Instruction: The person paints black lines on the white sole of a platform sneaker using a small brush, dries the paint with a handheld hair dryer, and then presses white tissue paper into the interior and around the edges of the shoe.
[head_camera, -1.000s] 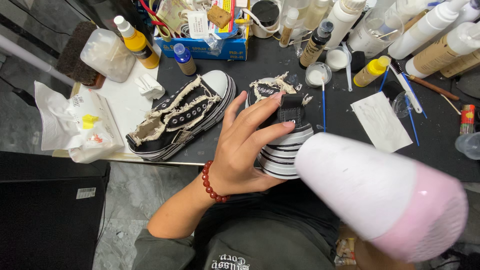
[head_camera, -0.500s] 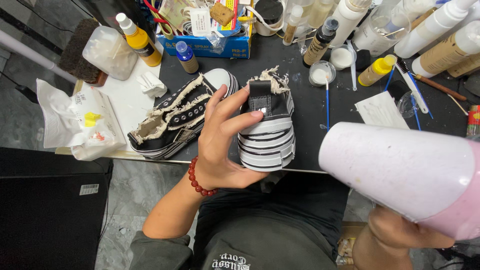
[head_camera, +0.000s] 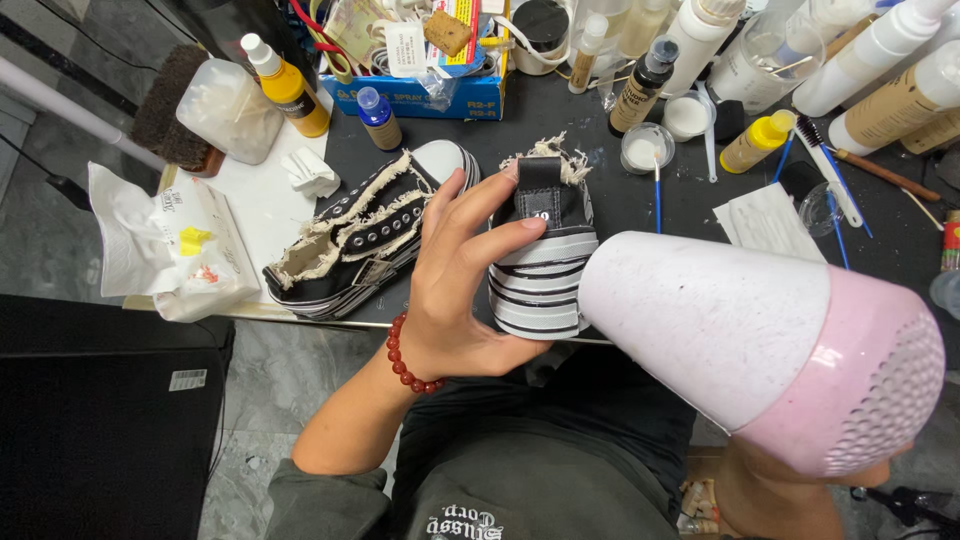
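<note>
Left hand: the left hand (head_camera: 455, 290) wraps the heel of a black-and-white striped sneaker (head_camera: 540, 265), fingers (head_camera: 500, 235) closed round it, just above the worktop (head_camera: 620, 200) edge
Right hand: mostly hidden; the right hand (head_camera: 800, 485) seems to grip a white-and-pink hair dryer (head_camera: 760, 345), nozzle just right of the sneaker
Doing it well: I judge the nozzle should stay apart from the sole and fingers, and sweep evenly
Second shoe: a frayed black sneaker (head_camera: 365, 235) lies left of the held one
Containers: beyond the sneaker, a small clear cup (head_camera: 642, 150) holds white paste; a yellow bottle (head_camera: 285, 85) is capped; a blue box (head_camera: 420, 60) holds odds and ends
</note>
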